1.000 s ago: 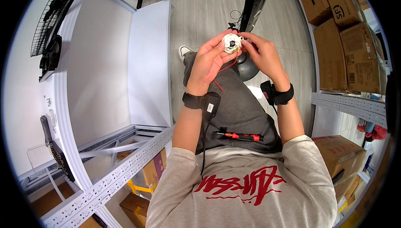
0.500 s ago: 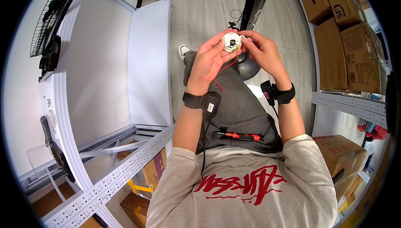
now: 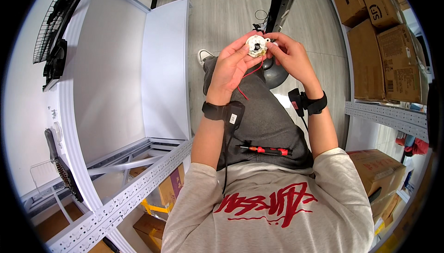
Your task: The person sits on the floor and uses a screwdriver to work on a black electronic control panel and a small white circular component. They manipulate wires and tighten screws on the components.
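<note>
A round white plastic part [image 3: 255,41] with a dark centre sits between my two hands, above my knee. My left hand [image 3: 232,63] grips it by its left side, thumb on the face and fingers beneath. At its right edge, by a small white tab with a hole [image 3: 268,40], the thumb and fingers of my right hand [image 3: 292,57] pinch the part. From its lower side a red wire [image 3: 252,73] hangs down past my left palm. Across my lap lies a red and black screwdriver [image 3: 270,151]. Both wrists wear black straps with small boxes.
A black stand [image 3: 284,3] with a round grey base [image 3: 275,74] is just beyond my hands. White metal shelving [image 3: 166,68] rises on the left. Cardboard boxes [image 3: 365,63] fill the rack on the right, with another box [image 3: 377,172] lower down.
My right fingertips have shifted slightly at the part's edge, so the small holed tab shows more clearly. The part has turned a little; my left hand keeps its hold.
</note>
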`<state>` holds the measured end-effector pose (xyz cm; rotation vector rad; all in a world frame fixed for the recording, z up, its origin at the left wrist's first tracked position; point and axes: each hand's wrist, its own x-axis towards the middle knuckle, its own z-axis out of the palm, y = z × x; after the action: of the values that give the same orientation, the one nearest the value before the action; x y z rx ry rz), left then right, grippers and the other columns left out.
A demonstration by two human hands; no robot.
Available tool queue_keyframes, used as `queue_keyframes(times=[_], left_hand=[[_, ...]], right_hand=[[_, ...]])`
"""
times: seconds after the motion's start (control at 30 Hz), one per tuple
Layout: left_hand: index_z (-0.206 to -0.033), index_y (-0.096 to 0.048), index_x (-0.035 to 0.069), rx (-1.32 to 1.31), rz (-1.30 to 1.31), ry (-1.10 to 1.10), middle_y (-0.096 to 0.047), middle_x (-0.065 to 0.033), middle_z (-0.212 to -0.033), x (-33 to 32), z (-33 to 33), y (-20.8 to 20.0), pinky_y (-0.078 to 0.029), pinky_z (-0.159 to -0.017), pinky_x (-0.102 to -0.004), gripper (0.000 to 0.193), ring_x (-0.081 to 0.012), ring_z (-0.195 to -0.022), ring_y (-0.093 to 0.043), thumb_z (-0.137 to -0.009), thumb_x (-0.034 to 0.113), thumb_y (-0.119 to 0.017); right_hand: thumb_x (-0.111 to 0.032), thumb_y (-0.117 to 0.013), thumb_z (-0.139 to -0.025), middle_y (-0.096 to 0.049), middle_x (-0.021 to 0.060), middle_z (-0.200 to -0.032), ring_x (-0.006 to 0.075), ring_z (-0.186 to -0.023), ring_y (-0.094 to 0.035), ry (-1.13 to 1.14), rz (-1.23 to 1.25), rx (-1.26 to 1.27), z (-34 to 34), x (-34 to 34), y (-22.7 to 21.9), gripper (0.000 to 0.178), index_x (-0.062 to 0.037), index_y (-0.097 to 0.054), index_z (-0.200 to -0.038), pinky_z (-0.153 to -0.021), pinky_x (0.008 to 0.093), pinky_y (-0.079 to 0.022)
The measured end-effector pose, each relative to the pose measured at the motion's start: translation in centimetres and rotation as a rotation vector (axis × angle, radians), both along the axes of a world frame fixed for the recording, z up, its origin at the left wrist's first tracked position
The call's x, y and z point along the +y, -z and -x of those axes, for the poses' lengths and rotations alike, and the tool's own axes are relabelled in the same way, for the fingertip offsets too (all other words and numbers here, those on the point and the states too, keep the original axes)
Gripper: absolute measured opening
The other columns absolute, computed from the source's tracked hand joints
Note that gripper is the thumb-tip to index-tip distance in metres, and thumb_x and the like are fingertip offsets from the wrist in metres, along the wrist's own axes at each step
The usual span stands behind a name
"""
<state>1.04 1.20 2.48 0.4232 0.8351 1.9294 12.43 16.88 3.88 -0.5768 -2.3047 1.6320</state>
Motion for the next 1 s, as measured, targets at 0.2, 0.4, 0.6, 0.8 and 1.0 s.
queue_keyframes(times=[0.2,0.4,0.6,0.8,1.0], left_hand=[[-0.145,-0.038,-0.010,-0.004,0.001,-0.002,-0.049,-0.0231,-0.143,0.01,-0.02,0.08,-0.047,-0.109,-0.0493,0.046,-0.0341,-0.129,-0.055,-0.104,0.009,-0.045],[-0.145,-0.037,-0.010,-0.015,-0.010,-0.006,-0.049,-0.0232,-0.143,0.06,0.11,0.47,-0.047,-0.109,-0.0488,0.047,-0.0345,-0.128,-0.056,-0.103,0.010,-0.046],[-0.144,-0.038,-0.011,-0.009,0.004,-0.006,-0.050,-0.0232,-0.143,0.01,0.09,0.28,-0.048,-0.107,-0.0481,0.047,-0.0351,-0.125,-0.058,-0.103,0.011,-0.047],[-0.144,-0.038,-0.011,-0.010,0.004,-0.011,-0.050,-0.0238,-0.142,0.05,0.04,0.32,-0.049,-0.107,-0.0483,0.046,-0.0351,-0.125,-0.058,-0.103,0.010,-0.046],[-0.144,-0.038,-0.011,-0.009,0.009,-0.012,-0.050,-0.0241,-0.142,0.06,0.09,0.44,-0.049,-0.107,-0.0485,0.046,-0.0347,-0.125,-0.057,-0.104,0.010,-0.045]], right_hand=[[-0.017,-0.061,-0.099,-0.066,-0.0007,-0.075,0.0046,-0.065,-0.058,-0.013,0.009,-0.009,-0.02,0.08,0.07,0.027,-0.0066,-0.065,-0.124,-0.055,0.0221,-0.043],[-0.020,-0.063,-0.098,-0.066,0.0000,-0.073,0.0052,-0.063,-0.057,-0.002,0.033,0.038,-0.01,0.04,0.43,0.027,-0.0047,-0.066,-0.120,-0.054,0.0234,-0.043],[-0.022,-0.064,-0.098,-0.065,-0.0008,-0.071,0.0049,-0.060,-0.056,0.022,0.122,0.021,0.07,-0.02,0.21,0.026,-0.0050,-0.068,-0.117,-0.052,0.0232,-0.042],[-0.022,-0.064,-0.098,-0.065,-0.0009,-0.072,0.0045,-0.061,-0.056,0.032,0.117,0.022,0.05,0.01,0.50,0.026,-0.0054,-0.068,-0.118,-0.052,0.0229,-0.042],[-0.021,-0.064,-0.097,-0.066,-0.0008,-0.072,0.0043,-0.063,-0.057,0.031,0.127,0.031,0.04,-0.15,0.32,0.026,-0.0053,-0.068,-0.118,-0.053,0.0226,-0.043]])
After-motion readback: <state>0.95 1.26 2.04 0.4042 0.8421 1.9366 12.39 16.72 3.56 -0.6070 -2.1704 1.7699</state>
